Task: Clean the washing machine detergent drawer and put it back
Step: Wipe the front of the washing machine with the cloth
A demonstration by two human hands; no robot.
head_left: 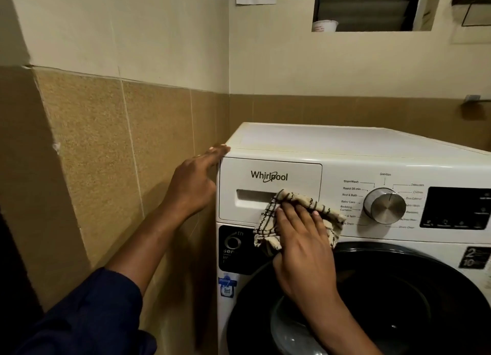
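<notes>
The white detergent drawer (268,179) sits closed in the top left of the washing machine (345,147), flush with the front panel. My right hand (303,245) presses a cream cloth with dark checks (297,213) flat against the drawer's lower right corner, beside the handle recess (252,196). Its fingers lie straight over the cloth. My left hand (194,184) rests with straight fingers against the machine's top left corner and side.
A silver program dial (385,206) and a dark display (457,208) lie right of the drawer. The round dark door (385,301) fills the front below. A tan tiled wall (119,155) stands close on the left. A wall niche holds a white cup (324,25).
</notes>
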